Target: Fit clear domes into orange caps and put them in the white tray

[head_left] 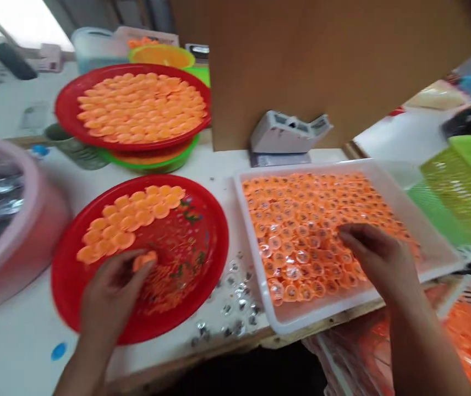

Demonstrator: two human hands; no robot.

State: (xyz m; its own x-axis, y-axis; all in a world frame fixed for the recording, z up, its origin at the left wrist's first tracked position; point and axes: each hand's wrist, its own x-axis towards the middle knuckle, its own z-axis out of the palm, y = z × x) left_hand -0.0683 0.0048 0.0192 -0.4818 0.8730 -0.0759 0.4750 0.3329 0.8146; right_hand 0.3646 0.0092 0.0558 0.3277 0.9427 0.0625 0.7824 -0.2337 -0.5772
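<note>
My left hand (111,291) pinches a small round orange plastic piece (145,259) above the near-left part of a red tray (214,242). Rows of similar orange cup-shaped pieces (130,217) lie along the tray's far-left side. Over a white rectangular tray (433,258) is my right hand (373,256), its fingers closed at the tips among the pieces. Anything held in them is hidden. That tray bears many orange pieces with clear domed tops and dark centres (301,231) packed in rows.
Small silvery pieces (239,308) lie scattered between the trays. A pink tub (49,220) of shiny parts stands left. Behind are a stacked red tray (68,104) of orange pieces, a cardboard panel (322,66) and a white device (280,135). Green baskets (466,187) stand right.
</note>
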